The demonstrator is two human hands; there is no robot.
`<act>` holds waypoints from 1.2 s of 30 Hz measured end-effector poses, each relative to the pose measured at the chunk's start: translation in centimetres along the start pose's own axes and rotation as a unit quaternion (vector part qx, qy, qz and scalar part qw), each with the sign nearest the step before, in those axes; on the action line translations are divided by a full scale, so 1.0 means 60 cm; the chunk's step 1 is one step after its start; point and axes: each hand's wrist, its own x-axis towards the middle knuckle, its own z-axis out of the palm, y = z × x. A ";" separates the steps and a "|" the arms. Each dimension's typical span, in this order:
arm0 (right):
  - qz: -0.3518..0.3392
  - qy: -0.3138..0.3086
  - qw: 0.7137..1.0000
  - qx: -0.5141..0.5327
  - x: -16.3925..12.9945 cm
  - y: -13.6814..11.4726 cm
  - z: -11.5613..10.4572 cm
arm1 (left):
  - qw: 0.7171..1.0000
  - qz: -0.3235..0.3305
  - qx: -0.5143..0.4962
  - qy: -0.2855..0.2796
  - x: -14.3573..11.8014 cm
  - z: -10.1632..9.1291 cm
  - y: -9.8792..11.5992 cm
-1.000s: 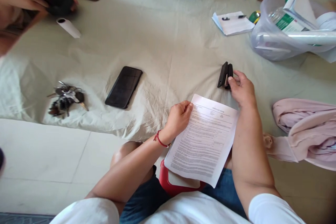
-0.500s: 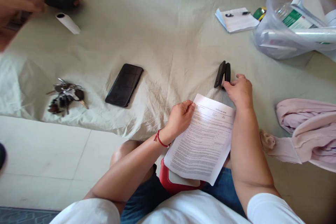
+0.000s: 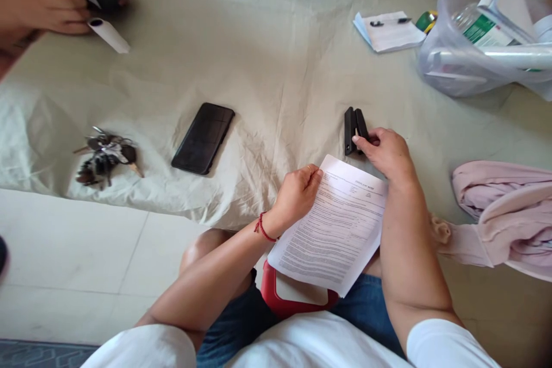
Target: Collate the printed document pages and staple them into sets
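Printed paper sheets (image 3: 330, 230) hang over my lap, their upper left edge pinched between the thumb and fingers of my left hand (image 3: 297, 192). My right hand (image 3: 386, 152) is closed on a black stapler (image 3: 350, 129) just beyond the top of the sheets. The thumb rests at the stapler's near end, between its two arms; the other fingers are partly hidden behind it. The stapler lies on its side on the cloth-covered table. Below the sheets, on my lap, shows a red-rimmed object (image 3: 276, 290), mostly covered.
A phone (image 3: 203, 138) and keys (image 3: 107, 155) lie left on the cloth (image 3: 259, 69). Another person's hand (image 3: 47, 3) holds a paper roll beside a black device, upper left. Right are a notepad (image 3: 392, 37), a plastic basket (image 3: 448, 77) and pink fabric (image 3: 487, 236).
My right hand has drawn the stapler slightly left and nearer, turning it. The sheets have barely shifted. The other person's hand has moved right, towards the small white roll.
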 end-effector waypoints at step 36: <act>-0.061 -0.091 0.988 0.110 -0.067 -0.078 -0.013 | 0.994 -0.099 0.038 -0.012 0.023 -0.014 0.016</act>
